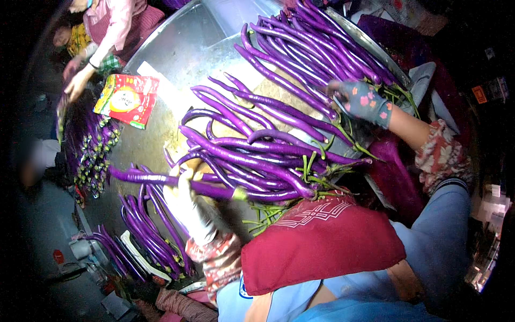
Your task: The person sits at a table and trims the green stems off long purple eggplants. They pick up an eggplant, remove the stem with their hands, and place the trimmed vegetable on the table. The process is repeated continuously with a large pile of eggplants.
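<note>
My left hand [189, 201], in a whitish glove, is closed around a long purple eggplant [141, 176] that lies crosswise at the near left, its green end pointing right. My right hand [358, 100], in a dark glove with a pink flower pattern, is at the stem end of long eggplants [297, 86] on the right; its fingers are partly hidden, and whether they grip anything is unclear. Between the hands, a loose heap of eggplants [249, 161] lies on the round metal table [151, 48]. Cut green stems [265, 215] lie by my red apron.
A big pile of eggplants [322, 44] covers the far right. A red and yellow packet [128, 100] lies at the left, beside bunched eggplants [94, 161]. More eggplants [147, 225] lie near left. Another person [108, 32] reaches in at upper left; a further person's sleeve [181, 306] shows below.
</note>
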Demonstrator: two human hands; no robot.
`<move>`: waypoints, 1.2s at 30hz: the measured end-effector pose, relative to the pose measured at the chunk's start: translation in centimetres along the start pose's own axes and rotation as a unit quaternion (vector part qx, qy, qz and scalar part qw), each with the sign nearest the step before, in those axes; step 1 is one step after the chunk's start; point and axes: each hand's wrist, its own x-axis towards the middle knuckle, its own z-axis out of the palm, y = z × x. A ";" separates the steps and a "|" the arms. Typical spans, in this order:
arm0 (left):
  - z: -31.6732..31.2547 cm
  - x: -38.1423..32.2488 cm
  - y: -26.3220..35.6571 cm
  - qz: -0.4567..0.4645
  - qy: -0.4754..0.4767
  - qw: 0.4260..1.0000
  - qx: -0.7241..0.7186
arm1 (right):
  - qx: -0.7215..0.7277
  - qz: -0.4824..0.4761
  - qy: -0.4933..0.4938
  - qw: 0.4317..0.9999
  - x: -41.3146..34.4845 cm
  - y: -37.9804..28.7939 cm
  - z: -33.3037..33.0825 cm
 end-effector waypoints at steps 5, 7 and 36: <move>-13.0 -0.7 -2.5 -0.035 0.046 0.864 0.500 | -0.294 0.072 0.119 0.946 4.9 4.8 2.1; -13.9 -1.1 -3.1 0.033 0.058 0.858 0.509 | -0.307 0.080 0.129 0.939 5.4 7.0 3.7; 12.4 3.8 -3.7 -0.215 -0.229 0.880 -0.357 | 0.127 -0.091 -0.282 0.947 -3.2 -2.5 -1.8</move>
